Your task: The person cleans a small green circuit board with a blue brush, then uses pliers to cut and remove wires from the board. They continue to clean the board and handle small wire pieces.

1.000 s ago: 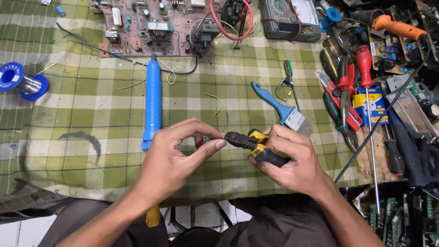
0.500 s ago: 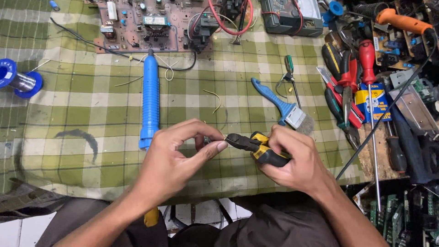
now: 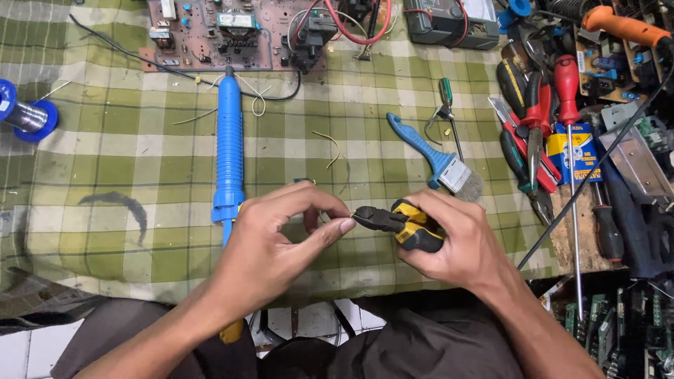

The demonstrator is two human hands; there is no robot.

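Your left hand pinches a tiny component btwn thumb and forefinger — right hand fingers wrapped round yellow-handled cutters, near the checked cloth's front edge.

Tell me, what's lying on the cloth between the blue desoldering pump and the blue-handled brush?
In the head view, a short bent piece of wire lies on the checked cloth between the blue desoldering pump and the blue-handled brush. Otherwise that stretch is bare.

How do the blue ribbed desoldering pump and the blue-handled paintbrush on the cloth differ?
The blue ribbed desoldering pump is a long tube lying nearly straight up the picture; the blue-handled paintbrush is shorter, flat and lies diagonally. The pump's lower end passes behind the left hand; the paintbrush lies free of both hands. Both rest on the green checked cloth.
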